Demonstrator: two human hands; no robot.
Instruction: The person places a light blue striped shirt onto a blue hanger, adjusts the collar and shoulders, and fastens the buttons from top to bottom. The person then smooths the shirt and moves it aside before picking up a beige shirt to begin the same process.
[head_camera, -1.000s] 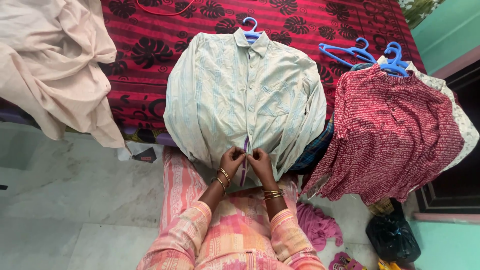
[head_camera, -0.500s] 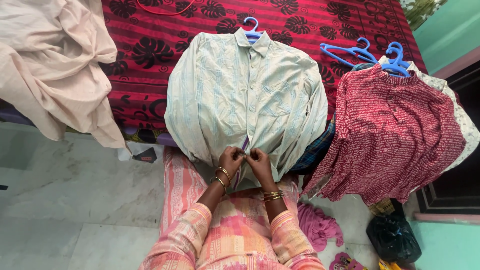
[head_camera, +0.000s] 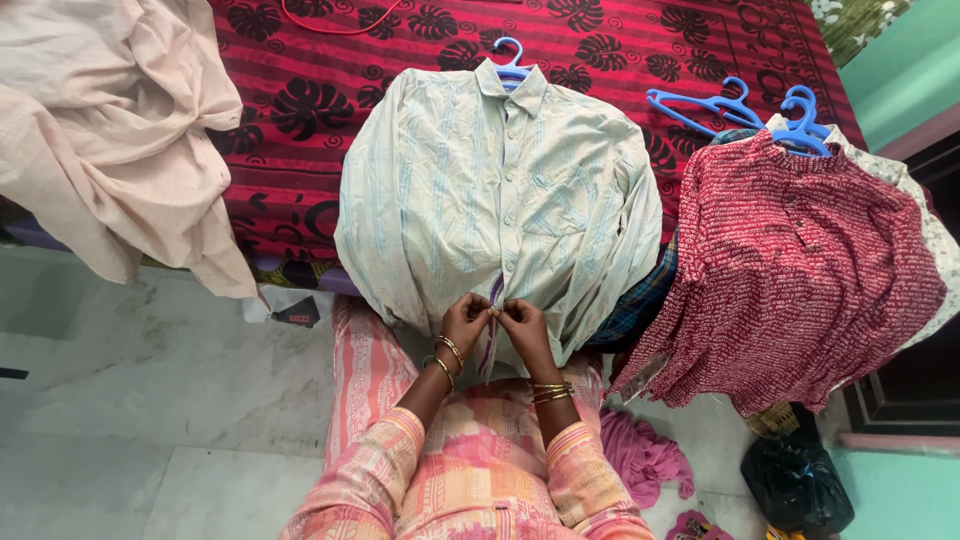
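A pale green striped shirt (head_camera: 480, 190) lies front up on a red patterned bedspread (head_camera: 300, 90), hung on a blue hanger (head_camera: 512, 58). My left hand (head_camera: 465, 322) and my right hand (head_camera: 522, 322) meet at the shirt's lower button strip, each pinching one edge of the placket near the hem. Gold bangles circle both wrists. Below the hands a strip of purple shows in the gap between the two shirt fronts.
A red printed shirt (head_camera: 790, 270) on a blue hanger (head_camera: 805, 120) lies to the right over other garments, with a spare blue hanger (head_camera: 700, 102) beside it. Beige cloth (head_camera: 110, 130) drapes off the bed at left. A pink cloth (head_camera: 645, 455) and a black bag (head_camera: 795, 480) sit on the floor.
Both hands stay pinched on the lower placket with only small finger movements. The view has shifted slightly.
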